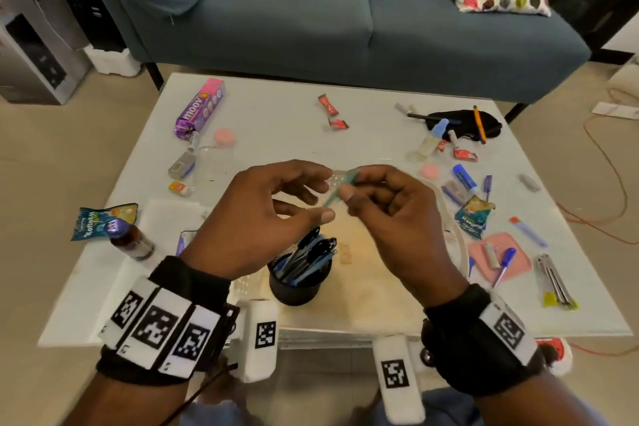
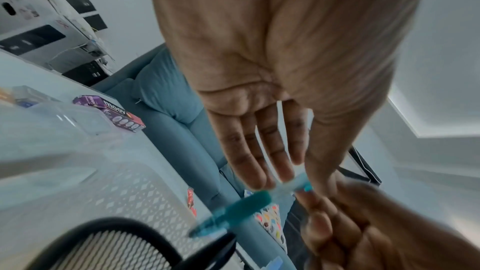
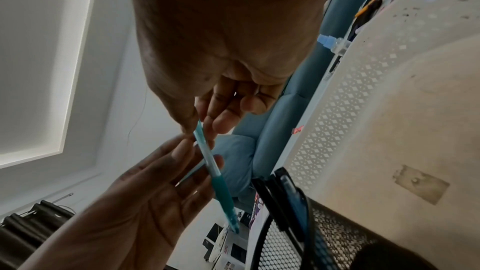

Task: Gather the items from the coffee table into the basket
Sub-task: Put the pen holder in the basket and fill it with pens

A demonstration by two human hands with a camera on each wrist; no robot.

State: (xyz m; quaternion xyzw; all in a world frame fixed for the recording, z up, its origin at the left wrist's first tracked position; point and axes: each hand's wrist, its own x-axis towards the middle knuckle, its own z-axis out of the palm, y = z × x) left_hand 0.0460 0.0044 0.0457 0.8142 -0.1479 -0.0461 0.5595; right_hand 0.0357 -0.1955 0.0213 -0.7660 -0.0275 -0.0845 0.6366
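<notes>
My right hand (image 1: 352,185) pinches a teal pen (image 1: 332,198) by its clear upper end, between thumb and fingers, above the middle of the coffee table. The pen (image 3: 221,184) slants down, tip toward a black mesh pen cup (image 1: 299,284) full of pens. That cup stands inside the white perforated basket (image 1: 449,218) at the table's near side. My left hand (image 1: 318,199) is open beside the pen, its straight fingers (image 2: 262,157) close to or touching the pen (image 2: 246,202). In the right wrist view the basket wall (image 3: 337,110) lies to the right.
Loose items are scattered over the white table (image 1: 262,104): a purple moov box (image 1: 200,109), a brown bottle (image 1: 129,240), teal snack packets (image 1: 472,214), a pink cloth (image 1: 499,261) with small tools, a black pouch (image 1: 460,123), red wrappers (image 1: 330,105). A blue sofa (image 1: 311,10) stands behind.
</notes>
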